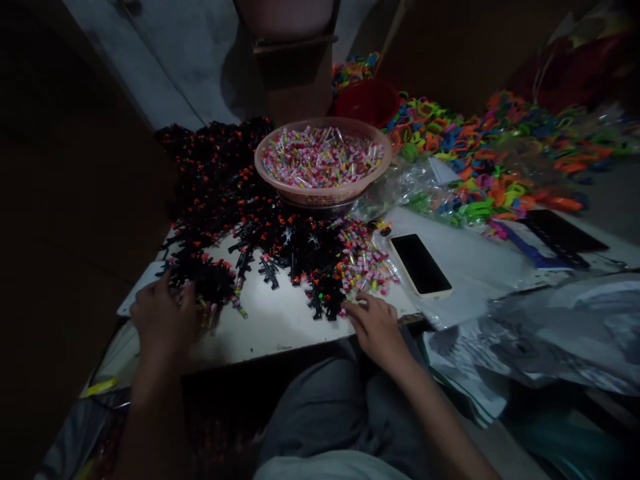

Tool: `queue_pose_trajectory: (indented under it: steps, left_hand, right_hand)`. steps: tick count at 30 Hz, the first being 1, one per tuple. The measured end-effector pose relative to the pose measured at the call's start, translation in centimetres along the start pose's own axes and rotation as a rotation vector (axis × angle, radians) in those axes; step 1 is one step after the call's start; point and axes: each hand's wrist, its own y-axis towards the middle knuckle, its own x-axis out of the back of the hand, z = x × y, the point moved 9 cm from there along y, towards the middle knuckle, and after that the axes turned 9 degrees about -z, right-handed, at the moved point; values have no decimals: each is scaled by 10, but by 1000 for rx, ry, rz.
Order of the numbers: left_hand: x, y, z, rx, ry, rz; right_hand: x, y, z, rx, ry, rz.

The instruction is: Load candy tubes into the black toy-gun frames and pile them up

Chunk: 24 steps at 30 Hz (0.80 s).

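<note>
A white board (280, 320) lies across my lap, covered with a heap of small black toy guns (225, 200) with orange tips. My left hand (163, 313) rests on a cluster of the black toys at the board's left edge, fingers curled round some of them. My right hand (375, 323) lies at the board's near edge, fingertips touching a scatter of small pink and yellow candies (363, 260). Its fingers are bent in a pinch; what they hold is too small to see. A pink basket (323, 160) full of the same candies stands at the back.
A phone (421, 265) lies face up right of the candies. Behind it sits a pile of bright plastic rings (480, 147) and a red bowl (367, 100). Clear plastic bags (560, 333) lie at the right. A dark phone-like slab (563, 233) rests further right.
</note>
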Motion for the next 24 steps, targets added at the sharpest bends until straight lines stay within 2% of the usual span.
queue_pose_trajectory:
  steps: [1,3,5,7,10,12,14,17,20,22,24]
  left_hand:
    - [-4,-3,-6,-30,29,-2]
    - [-22,-25,-36,-135,-44,55]
    - [-49,-67,-81,-293,-198,228]
    - [-73,-111,-119,-363,-285,406]
    - [-89,-150,-151,-368,-294,550]
    - [-92,-157,-155,-343,-290,615]
    - [-93,-156,-148,-320,-298,672]
    - [-90,-152,-130,-334,-281,708]
    - [-78,-147,-112,-321,-312,669]
    - [-70,-142,-100,-197,-454,663]
    - [-68,-140,-86,44,-675,727]
  right_hand:
    - [-3,0,2,25,9,4]
    - [-5,0,8,55,22,-3]
    - [-6,1,12,65,43,-14]
    - [-6,-1,13,61,76,-11]
    - [-4,-5,9,30,144,-32]
    - [0,-9,7,6,214,-75]
    - [1,-12,11,13,323,-81]
    - [-7,-14,32,87,473,46]
    - [-19,-14,47,106,452,167]
    - [-22,-12,49,85,426,169]
    - [-20,-10,51,64,474,131]
